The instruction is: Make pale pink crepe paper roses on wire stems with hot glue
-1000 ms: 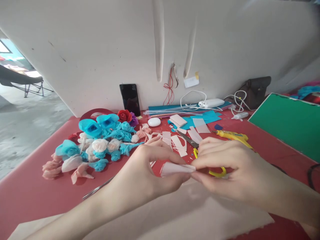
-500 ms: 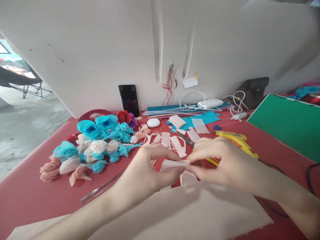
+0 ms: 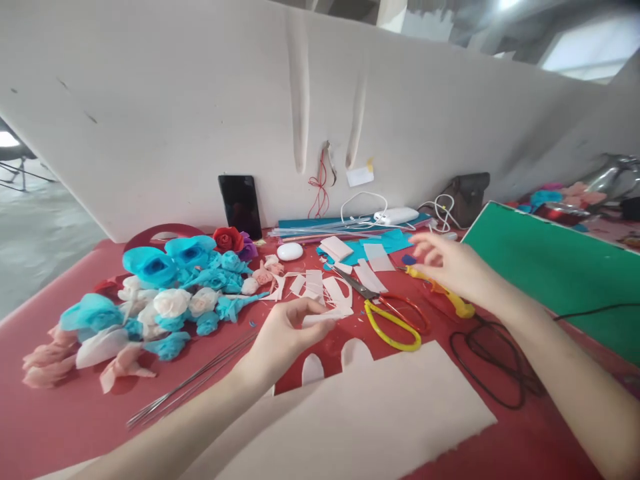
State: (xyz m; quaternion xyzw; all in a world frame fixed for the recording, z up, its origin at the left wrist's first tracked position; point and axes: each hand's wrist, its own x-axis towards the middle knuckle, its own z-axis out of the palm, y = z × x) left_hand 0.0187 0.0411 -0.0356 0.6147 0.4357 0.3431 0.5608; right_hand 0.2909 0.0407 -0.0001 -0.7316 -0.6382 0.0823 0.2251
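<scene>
Between the thumb and fingers of my left hand (image 3: 293, 330) is a small folded piece of pale pink crepe paper (image 3: 327, 317). My right hand (image 3: 445, 263) hovers over the yellow glue gun (image 3: 463, 307), fingers apart and holding nothing; part of the gun is hidden under it. Scissors (image 3: 393, 325) with yellow and red handles lie between the two hands. Two rounded paper petals (image 3: 357, 353) rest by the upper edge of a large pale pink paper sheet (image 3: 360, 420). Cut strips and scraps (image 3: 314, 283) are scattered beyond my left hand.
Blue, white, pink and red paper flowers (image 3: 173, 303) crowd the left side. Metal wires (image 3: 193, 377) lie in front of them. A phone (image 3: 240, 207) leans on the wall. At right are a green board (image 3: 555, 267) and a loose black cable (image 3: 520, 373).
My right hand has let go of the paper piece and moved right, to above the glue gun. My left hand keeps the paper. The view has turned to the right.
</scene>
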